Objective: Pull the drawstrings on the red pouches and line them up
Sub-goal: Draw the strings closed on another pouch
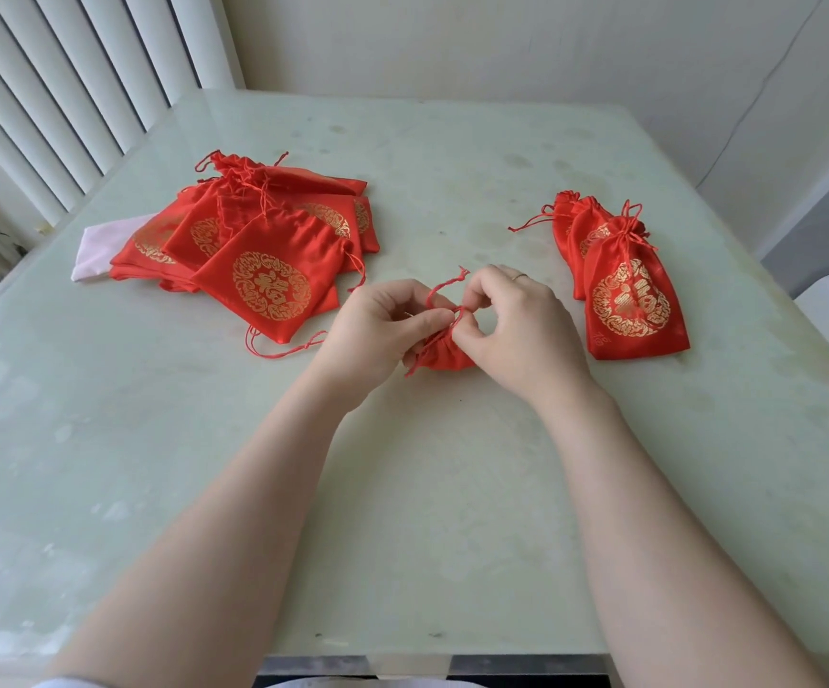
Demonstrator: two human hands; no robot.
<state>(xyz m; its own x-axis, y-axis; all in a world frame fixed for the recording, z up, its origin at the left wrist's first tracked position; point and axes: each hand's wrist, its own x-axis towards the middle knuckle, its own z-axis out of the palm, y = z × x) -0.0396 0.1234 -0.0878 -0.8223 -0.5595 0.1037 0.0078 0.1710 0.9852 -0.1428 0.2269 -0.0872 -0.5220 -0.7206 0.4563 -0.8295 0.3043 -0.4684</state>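
Head view, nearest first: over the pale worktop, the left hand and right hand each keep a pinching grip on the red drawstring of a gathered pouch between them. Farther right lie cinched pouches; farther left, a loose pile over pink cloth.

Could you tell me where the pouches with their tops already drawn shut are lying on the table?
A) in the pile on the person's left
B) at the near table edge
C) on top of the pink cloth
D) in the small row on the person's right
D: the cinched pouches overlap in a short row right of the hands, while the left pile still lies flat and open-topped.
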